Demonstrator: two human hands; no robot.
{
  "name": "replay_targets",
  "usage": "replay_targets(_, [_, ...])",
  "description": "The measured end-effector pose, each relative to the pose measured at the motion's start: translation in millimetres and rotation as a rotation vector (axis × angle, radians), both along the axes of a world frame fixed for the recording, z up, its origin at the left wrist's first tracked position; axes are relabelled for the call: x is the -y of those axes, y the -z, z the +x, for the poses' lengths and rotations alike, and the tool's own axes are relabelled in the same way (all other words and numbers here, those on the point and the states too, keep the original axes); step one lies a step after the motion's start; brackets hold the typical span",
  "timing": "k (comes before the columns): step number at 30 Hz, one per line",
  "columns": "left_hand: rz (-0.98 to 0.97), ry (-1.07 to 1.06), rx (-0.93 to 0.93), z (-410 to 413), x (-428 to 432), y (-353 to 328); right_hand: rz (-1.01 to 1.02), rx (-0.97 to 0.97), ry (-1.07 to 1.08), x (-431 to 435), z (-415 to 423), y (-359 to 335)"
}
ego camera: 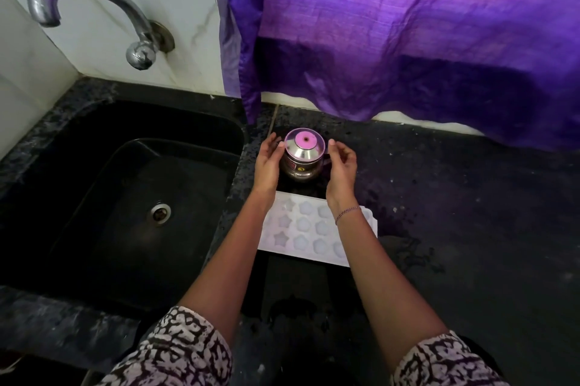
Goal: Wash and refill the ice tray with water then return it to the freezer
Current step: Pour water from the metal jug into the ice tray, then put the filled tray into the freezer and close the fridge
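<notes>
Black granite counter [470,197] mid-frame: left hand [266,162] and right hand [342,165] flank the lidded steel pot [303,154], fingers relaxed; best to grip firmly, then pour slowly into the white plastic ice tray [301,230].

Head-worn camera looks steeply down over counter [470,197] and sink [94,197].

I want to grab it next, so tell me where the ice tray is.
Head view: the ice tray lies flat on the dark counter just right of the sink, nearer the person than the steel pot, partly under the right forearm.
</notes>
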State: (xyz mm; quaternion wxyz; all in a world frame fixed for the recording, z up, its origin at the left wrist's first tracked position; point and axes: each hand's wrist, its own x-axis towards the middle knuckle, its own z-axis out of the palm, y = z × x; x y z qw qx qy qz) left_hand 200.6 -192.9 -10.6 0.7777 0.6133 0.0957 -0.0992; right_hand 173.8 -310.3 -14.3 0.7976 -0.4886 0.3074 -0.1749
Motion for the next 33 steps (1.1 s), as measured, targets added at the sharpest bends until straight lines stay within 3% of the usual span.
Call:
replay_targets(8, [0.058,-0.012,0.001,-14,-20,-9,-0.048,-0.002,0.004,25,-33,-13])
replay_targets(20, [-0.068,-0.021,-0.025,-54,-63,-4,-0.153,-0.057,-0.121,58,-108,-3])
replay_targets(33, [-0.199,-0.063,-0.143,-92,-86,29,-0.056,-0.161,0.017,42,-154,21])
